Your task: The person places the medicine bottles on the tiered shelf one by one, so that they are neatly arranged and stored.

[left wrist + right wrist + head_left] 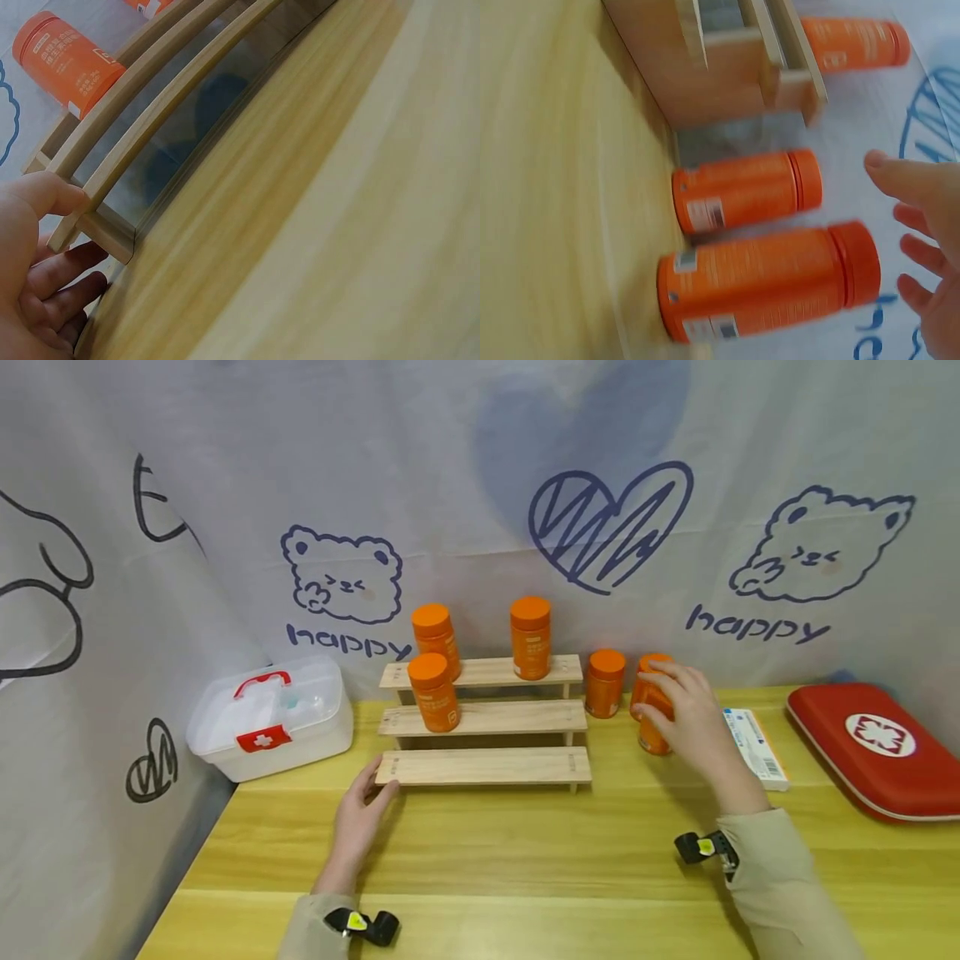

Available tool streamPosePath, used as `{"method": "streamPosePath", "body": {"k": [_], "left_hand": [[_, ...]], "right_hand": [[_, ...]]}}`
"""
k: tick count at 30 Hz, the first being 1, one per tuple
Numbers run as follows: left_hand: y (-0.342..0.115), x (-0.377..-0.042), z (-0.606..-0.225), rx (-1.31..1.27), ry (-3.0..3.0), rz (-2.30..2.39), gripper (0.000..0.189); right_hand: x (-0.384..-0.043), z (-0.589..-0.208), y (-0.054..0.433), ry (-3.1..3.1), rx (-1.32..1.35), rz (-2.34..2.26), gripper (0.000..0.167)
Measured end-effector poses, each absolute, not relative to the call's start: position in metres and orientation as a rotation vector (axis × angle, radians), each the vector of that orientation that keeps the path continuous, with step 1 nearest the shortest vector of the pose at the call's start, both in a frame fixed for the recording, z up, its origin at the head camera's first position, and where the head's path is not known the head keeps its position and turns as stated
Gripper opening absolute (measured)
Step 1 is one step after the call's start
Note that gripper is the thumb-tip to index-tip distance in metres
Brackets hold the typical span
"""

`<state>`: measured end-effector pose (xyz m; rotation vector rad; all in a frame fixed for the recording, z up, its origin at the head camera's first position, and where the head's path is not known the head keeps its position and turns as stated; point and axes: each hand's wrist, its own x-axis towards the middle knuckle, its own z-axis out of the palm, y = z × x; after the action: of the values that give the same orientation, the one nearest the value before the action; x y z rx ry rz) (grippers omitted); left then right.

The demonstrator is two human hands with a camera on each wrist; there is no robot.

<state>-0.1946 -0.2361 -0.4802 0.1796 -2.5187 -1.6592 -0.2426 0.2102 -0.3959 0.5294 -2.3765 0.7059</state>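
A three-step wooden display rack [483, 767] stands on the table. My left hand [360, 818] holds the left end of its lowest step; in the left wrist view the thumb [64, 196] lies on the plank and the other fingers curl beside and below it. Orange lidded bottles stand on the rack: a bottle [433, 693] on the middle step, another bottle [442, 639] and a third bottle [531, 639] on the top step. Right of the rack, my right hand [686, 718] hovers over a front orange bottle [654, 739]. In the right wrist view its fingers are spread, apart from the nearest bottle [769, 281].
More orange bottles stand on the table by the rack, including one bottle [604, 685] close to its right end. A white box [756, 750] and a red first-aid case [877, 747] lie to the right. A clear first-aid box [300, 752] stands left, before a printed curtain [465, 485].
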Motion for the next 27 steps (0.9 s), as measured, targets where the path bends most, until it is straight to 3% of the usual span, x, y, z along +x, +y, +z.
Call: {"method": "streamPosePath", "body": {"k": [15,27], "left_hand": [[-0.235,-0.194,-0.481,0.186,-2.511,-1.687,0.064],[-0.235,-0.194,-0.480,0.190,-2.516,-1.654,0.062]], "right_hand": [[-0.247,-0.407,0.244,-2.645,0.401,0.848,0.059],[-0.250,-0.410,0.248,-2.649,0.403,0.890,0.059]]}}
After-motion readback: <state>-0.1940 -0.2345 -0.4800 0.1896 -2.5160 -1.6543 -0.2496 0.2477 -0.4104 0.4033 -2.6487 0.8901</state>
